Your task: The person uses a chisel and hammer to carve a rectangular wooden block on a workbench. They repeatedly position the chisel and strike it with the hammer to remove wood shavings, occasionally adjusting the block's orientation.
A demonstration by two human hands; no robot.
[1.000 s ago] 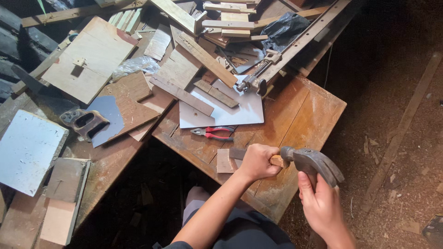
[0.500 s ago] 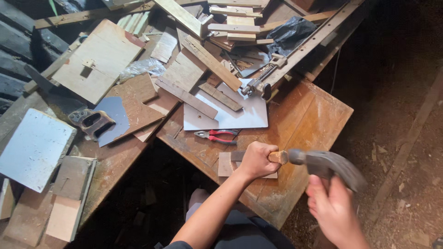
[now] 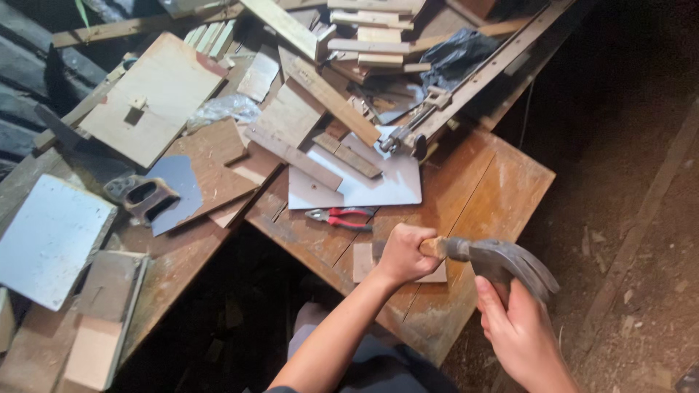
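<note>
Since a moment ago the claw hammer (image 3: pixel 502 260) has barely shifted: left hand (image 3: pixel 405 252) keeps its grip wrapped around the handle, right hand (image 3: pixel 518 329) cupping the head, above the tabletop (image 3: pixel 480 189) edge.

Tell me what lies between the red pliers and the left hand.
Head view: only bare wooden tabletop separates the red pliers from the left hand, which grips the hammer.

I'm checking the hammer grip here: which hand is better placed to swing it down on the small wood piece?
Probably the left hand: it is closed around the handle of the hammer, right above the small wood piece. The right hand only touches the hammer's head.
</note>
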